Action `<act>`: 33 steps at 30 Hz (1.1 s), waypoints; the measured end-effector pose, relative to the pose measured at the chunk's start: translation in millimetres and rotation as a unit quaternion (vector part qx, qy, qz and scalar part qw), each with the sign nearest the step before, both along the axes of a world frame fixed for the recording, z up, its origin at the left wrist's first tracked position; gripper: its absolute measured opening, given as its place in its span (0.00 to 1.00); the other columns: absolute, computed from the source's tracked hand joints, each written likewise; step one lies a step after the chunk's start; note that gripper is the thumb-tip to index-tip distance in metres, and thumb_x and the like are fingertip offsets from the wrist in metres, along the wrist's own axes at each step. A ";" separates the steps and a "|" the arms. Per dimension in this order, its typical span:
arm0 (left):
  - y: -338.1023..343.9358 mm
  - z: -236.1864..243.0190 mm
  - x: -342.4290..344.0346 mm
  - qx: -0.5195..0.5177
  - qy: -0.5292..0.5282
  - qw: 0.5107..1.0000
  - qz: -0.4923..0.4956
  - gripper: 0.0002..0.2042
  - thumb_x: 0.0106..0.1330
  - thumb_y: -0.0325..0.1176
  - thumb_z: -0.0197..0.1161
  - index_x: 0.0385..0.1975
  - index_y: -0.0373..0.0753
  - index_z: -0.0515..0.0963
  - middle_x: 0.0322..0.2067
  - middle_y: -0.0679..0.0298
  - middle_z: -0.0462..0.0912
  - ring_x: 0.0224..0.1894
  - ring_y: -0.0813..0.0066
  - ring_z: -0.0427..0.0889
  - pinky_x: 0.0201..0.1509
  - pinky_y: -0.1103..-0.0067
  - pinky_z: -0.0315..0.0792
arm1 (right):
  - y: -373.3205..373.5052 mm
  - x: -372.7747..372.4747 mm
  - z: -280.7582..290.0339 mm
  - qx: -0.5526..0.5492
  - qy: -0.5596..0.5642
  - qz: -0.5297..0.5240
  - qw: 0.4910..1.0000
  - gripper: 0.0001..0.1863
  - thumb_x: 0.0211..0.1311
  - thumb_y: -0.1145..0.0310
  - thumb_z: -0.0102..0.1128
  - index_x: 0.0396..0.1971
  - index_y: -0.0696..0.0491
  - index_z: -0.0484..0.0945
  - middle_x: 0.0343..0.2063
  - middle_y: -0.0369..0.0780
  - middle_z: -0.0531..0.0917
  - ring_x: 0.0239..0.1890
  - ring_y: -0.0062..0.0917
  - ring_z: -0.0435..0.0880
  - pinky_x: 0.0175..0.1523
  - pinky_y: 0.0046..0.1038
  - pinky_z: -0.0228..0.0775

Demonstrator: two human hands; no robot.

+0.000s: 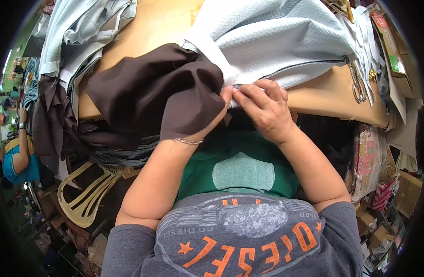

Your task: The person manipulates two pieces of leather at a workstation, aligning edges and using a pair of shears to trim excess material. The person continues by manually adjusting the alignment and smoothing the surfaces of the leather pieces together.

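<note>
Dark brown cloth [129, 85] lies bunched at the table's near edge and drapes over most of my left hand [226, 96]. Its thumb and finger edge stick out, pinched at the cloth's right end. Close against them, my right hand [266, 108] has thumb and fingers closed on the edge of a white textured fabric [286, 51]. This fabric has a dark line along its near side. A smooth white strip [216, 57] runs down to where the fingertips meet. The fingers hide the exact spot being gripped.
The tan table [163, 23] has a curved near edge. Scissors [357, 85] lie at its right, beside white strips [364, 34]. Grey and white fabric pieces [83, 32] hang over the left side. A cream plastic chair [85, 194] stands lower left; another person [19, 161] is far left.
</note>
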State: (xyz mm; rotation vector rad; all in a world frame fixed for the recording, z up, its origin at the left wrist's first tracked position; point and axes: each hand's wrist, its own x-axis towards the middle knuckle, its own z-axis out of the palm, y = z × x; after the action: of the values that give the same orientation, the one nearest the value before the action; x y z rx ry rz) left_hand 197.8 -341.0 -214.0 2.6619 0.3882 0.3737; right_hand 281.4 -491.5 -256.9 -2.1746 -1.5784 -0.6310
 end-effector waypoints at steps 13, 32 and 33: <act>3.8 -25.7 15.2 -0.664 0.071 0.740 0.080 0.16 0.54 0.36 0.62 0.39 0.35 0.73 0.37 0.64 0.76 0.42 0.77 0.72 0.50 0.82 0.64 | 1.7 -0.4 -5.4 0.073 0.018 -0.039 0.996 0.15 0.42 0.68 0.53 0.34 0.48 0.77 0.35 0.26 0.75 0.39 0.20 0.70 0.43 0.22 0.56; -1.5 -11.9 2.4 -0.172 0.045 0.983 0.051 0.20 0.51 0.41 0.59 0.37 0.33 0.69 0.33 0.52 0.74 0.34 0.58 0.76 0.37 0.71 0.70 | 0.5 -17.6 -13.2 0.064 0.005 -0.075 0.995 0.15 0.46 0.65 0.51 0.36 0.48 0.76 0.34 0.27 0.73 0.41 0.20 0.68 0.47 0.24 0.53; 0.9 -8.4 3.8 -0.208 0.051 0.976 0.051 0.20 0.50 0.41 0.59 0.37 0.33 0.69 0.34 0.51 0.74 0.35 0.58 0.75 0.37 0.71 0.69 | 1.2 -17.5 -12.1 0.060 0.010 -0.077 0.995 0.15 0.46 0.65 0.51 0.36 0.48 0.76 0.34 0.27 0.73 0.41 0.20 0.69 0.46 0.24 0.53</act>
State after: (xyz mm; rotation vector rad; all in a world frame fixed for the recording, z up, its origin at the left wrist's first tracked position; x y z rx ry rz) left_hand 201.6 -340.0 -222.4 2.2624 0.5678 0.1618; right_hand 263.9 -490.3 -269.0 -2.2203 -1.3352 -0.7292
